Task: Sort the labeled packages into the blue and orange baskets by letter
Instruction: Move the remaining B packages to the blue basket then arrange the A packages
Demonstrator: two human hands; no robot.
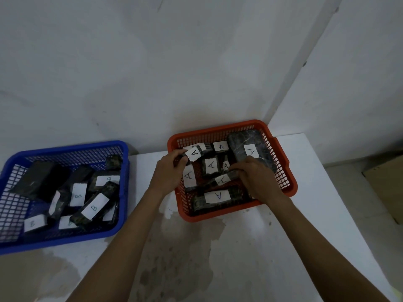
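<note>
An orange basket (283,162) sits at the back right of the table and holds several dark packages with white labels marked A. Both my hands are inside it. My left hand (169,173) grips a dark package with an A label (194,154) at the basket's left side. My right hand (257,179) closes on another A package (224,179) near the middle. A large A package (250,149) lies at the back right of the basket. At the left stands a blue basket (122,149) with several dark packages labelled B (94,205).
The white table (316,214) has brownish stains in front of the baskets. A grey wall rises right behind both baskets. The table's right edge drops off to the floor, where a brown cardboard box (386,184) stands.
</note>
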